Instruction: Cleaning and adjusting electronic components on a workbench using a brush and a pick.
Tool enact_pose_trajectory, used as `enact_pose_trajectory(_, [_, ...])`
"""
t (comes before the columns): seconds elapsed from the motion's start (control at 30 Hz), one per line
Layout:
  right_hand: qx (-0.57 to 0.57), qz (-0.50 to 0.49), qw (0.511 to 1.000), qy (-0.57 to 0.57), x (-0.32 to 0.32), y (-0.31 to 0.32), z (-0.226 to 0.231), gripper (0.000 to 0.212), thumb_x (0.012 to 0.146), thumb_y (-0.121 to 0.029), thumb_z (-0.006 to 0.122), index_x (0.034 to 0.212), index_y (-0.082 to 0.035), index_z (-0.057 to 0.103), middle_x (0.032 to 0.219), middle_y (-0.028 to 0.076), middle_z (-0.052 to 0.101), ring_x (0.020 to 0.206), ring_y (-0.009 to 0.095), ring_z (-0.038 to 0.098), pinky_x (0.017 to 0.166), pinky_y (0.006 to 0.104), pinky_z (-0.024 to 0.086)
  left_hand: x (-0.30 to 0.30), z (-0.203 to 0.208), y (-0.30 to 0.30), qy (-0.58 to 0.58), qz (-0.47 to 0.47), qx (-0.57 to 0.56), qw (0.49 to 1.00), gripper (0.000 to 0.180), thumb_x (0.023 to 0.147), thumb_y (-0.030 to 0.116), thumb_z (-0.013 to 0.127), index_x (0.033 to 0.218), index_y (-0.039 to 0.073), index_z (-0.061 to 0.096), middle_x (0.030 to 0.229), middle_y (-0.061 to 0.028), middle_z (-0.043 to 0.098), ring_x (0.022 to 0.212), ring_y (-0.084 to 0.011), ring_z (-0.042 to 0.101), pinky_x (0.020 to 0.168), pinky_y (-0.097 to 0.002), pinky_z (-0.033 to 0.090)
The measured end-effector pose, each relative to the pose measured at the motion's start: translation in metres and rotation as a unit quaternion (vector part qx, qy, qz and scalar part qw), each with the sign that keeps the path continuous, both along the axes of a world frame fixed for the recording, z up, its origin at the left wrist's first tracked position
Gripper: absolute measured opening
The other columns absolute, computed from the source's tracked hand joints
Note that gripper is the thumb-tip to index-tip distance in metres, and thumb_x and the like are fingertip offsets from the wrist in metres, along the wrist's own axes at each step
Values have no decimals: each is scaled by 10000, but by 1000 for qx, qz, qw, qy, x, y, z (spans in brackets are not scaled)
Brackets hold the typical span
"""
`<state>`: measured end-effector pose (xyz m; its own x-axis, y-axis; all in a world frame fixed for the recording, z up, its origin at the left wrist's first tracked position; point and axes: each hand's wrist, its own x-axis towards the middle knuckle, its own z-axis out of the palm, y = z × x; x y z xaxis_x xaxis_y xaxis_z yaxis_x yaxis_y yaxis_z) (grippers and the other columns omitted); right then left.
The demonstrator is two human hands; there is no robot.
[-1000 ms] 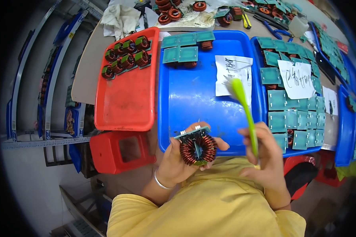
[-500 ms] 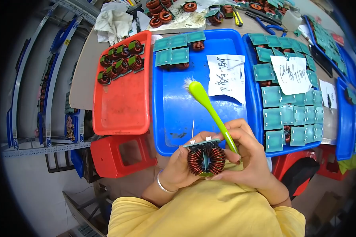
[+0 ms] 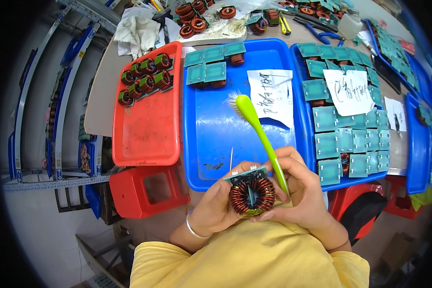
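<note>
A copper-wound toroidal coil (image 3: 264, 194) on a small green circuit board (image 3: 245, 176) is held in front of my chest, its ring opening facing me. My left hand (image 3: 215, 211), with a bangle at the wrist, grips the coil from the left side. My right hand (image 3: 305, 192) has a lime-green brush (image 3: 263, 137) between its fingers, bristles up and away from the coil. Fingers of that same hand also touch the coil's right side and underside. From behind my left fingers rises a thin pointed rod (image 3: 232, 157); its lower end is hidden.
Beyond my hands lies a blue tray (image 3: 211, 168) with several boards and a paper note (image 3: 272, 96). A red tray (image 3: 146, 144) with several coils is on the left. Another blue tray (image 3: 343, 181) on the right carries rows of boards. Pliers (image 3: 324, 34) lie at the back.
The brush head has shifted slightly right and the handle stands a little steeper. The board on the coil is tilted a bit more. Both hands keep their hold.
</note>
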<state>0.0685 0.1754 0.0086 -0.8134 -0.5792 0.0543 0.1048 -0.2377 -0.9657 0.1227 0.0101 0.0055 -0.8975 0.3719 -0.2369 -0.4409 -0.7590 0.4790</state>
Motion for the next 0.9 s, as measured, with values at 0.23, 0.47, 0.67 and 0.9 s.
enact_pose_trajectory(0.23, [30,-50,998,37,0,4,10,635,512,-125,840,1056,-31,525,1020,87,395,917,131,436,651,196,398,-3,-3,3,9,3,-39,999,645,826,465,502,1230,16,276,1111,-133,486,1002,-210,543,783,-286,488])
enact_pose_trajectory(0.47, [35,-40,998,31,-1,11,14,630,501,-125,838,1038,-5,531,1001,108,419,922,159,443,676,219,405,-1,4,4,39,27,-92,995,572,814,442,535,1145,21,335,1053,-102,517,938,-156,561,755,-235,484])
enact_pose_trajectory(0.67, [-5,-29,1000,11,0,13,12,642,503,-105,831,1048,28,518,1011,122,436,961,208,450,815,290,383,0,5,4,72,34,-168,983,566,788,463,561,1103,28,382,1038,-77,517,905,-112,543,733,-217,462])
enact_pose_trajectory(0.9, [123,-77,972,185,-3,16,24,592,532,-82,806,1038,31,521,995,139,427,852,222,510,691,279,446,-8,7,10,133,155,-294,934,356,803,68,539,1121,6,391,1081,-121,472,958,-187,521,777,-313,476])
